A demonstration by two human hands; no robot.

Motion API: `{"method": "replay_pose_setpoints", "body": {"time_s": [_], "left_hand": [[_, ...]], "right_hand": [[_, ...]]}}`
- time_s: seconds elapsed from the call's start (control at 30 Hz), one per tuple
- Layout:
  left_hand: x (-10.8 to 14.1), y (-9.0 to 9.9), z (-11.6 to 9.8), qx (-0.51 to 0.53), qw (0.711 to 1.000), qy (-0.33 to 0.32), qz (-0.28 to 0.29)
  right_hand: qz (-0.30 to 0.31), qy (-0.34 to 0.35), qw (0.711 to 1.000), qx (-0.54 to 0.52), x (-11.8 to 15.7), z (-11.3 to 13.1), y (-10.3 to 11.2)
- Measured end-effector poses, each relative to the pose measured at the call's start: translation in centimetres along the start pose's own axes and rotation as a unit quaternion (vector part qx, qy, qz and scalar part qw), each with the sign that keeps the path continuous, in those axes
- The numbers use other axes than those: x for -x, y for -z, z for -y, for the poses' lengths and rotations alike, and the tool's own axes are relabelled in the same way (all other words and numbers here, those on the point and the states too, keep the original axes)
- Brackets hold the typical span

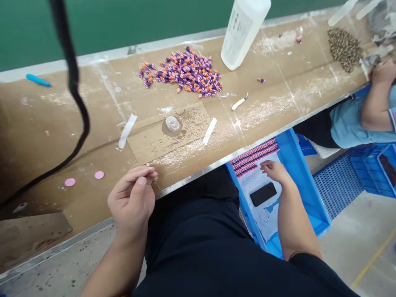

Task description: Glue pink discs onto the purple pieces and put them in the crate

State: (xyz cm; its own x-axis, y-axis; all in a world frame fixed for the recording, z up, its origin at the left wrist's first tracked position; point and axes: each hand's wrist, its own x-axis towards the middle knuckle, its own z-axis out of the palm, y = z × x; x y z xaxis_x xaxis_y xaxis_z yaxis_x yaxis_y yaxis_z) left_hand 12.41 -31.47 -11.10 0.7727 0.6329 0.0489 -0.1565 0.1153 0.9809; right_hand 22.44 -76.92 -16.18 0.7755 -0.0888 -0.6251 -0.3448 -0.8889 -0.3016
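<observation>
My left hand (133, 196) is above the table's front edge, its fingers curled together and the thumb pressed in; what it holds, if anything, is hidden. Over a blue crate (305, 185) on the right, my right hand (275, 171) has its fingertips pinched close to the end of rows of small purple, pink and orange pieces (255, 154). Whatever is between those fingertips is too small to make out. A heap of similar pieces (192, 74) lies on the cardboard-covered table (102, 103). Nearer me, a clear round lump (172, 123) rests on a speckled cardboard sheet (145, 144).
A white bottle (239, 37) stands behind the heap. A black phone (262, 194) lies in the crate. Two pink discs (70, 182) and a black cable (74, 78) are at left. On the right, a co-worker's hand (383, 72) is near a brownish pile (345, 49).
</observation>
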Motion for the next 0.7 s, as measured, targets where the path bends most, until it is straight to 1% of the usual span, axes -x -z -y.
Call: {"method": "replay_pose_setpoints", "body": {"time_s": [0.07, 0.1, 0.13, 0.17, 0.2, 0.23, 0.27, 0.33, 0.4, 0.47, 0.5, 0.57, 0.6, 0.67, 0.7], "left_hand": [[0.3, 0.7, -0.1, 0.000, 0.999, -0.029, 0.025], [0.5, 1.2, -0.2, -0.010, 0.998, -0.051, 0.039], [0.7, 1.8, -0.4, -0.026, 0.996, -0.075, 0.051], [0.9, 2.4, -0.5, -0.046, 0.992, -0.097, 0.059], [1.1, 3.1, -0.7, -0.068, 0.989, -0.117, 0.062], [1.4, 3.7, -0.9, -0.087, 0.985, -0.133, 0.060], [1.6, 4.4, -1.1, -0.101, 0.982, -0.147, 0.053], [2.2, 5.7, -1.5, -0.124, 0.977, -0.174, 0.027], [3.0, 7.2, -1.8, -0.143, 0.971, -0.192, -0.023], [4.0, 8.8, -1.9, -0.169, 0.957, -0.218, -0.095], [4.5, 9.6, -1.9, -0.185, 0.943, -0.241, -0.138], [5.7, 11.4, -2.0, -0.222, 0.906, -0.286, -0.219], [6.3, 12.3, -2.0, -0.240, 0.886, -0.302, -0.257], [7.2, 14.0, -2.4, -0.262, 0.853, -0.295, -0.342], [7.4, 14.9, -2.7, -0.266, 0.832, -0.291, -0.390]], "right_hand": [[0.064, 0.089, 0.993, -0.048, 2.0, 3.0, 2.0], [0.119, 0.169, 0.974, -0.089, 2.9, 4.9, 2.9], [0.155, 0.244, 0.950, -0.121, 3.7, 7.0, 3.8], [0.167, 0.304, 0.928, -0.136, 4.2, 9.3, 4.5], [0.160, 0.350, 0.912, -0.138, 4.4, 11.7, 5.0], [0.131, 0.384, 0.904, -0.134, 4.3, 14.3, 5.3], [0.088, 0.411, 0.899, -0.124, 3.8, 17.0, 5.4], [-0.010, 0.451, 0.888, -0.088, 1.8, 22.4, 4.8], [-0.098, 0.486, 0.867, -0.042, -0.9, 27.3, 3.7], [-0.175, 0.519, 0.836, 0.011, -3.7, 31.4, 2.3], [-0.204, 0.532, 0.821, 0.040, -4.9, 33.0, 1.7], [-0.248, 0.547, 0.795, 0.086, -6.8, 35.2, 0.5], [-0.263, 0.551, 0.785, 0.101, -7.5, 35.8, 0.0], [-0.284, 0.560, 0.770, 0.114, -8.3, 36.2, -0.7], [-0.287, 0.566, 0.764, 0.115, -8.4, 36.2, -0.9]]}}
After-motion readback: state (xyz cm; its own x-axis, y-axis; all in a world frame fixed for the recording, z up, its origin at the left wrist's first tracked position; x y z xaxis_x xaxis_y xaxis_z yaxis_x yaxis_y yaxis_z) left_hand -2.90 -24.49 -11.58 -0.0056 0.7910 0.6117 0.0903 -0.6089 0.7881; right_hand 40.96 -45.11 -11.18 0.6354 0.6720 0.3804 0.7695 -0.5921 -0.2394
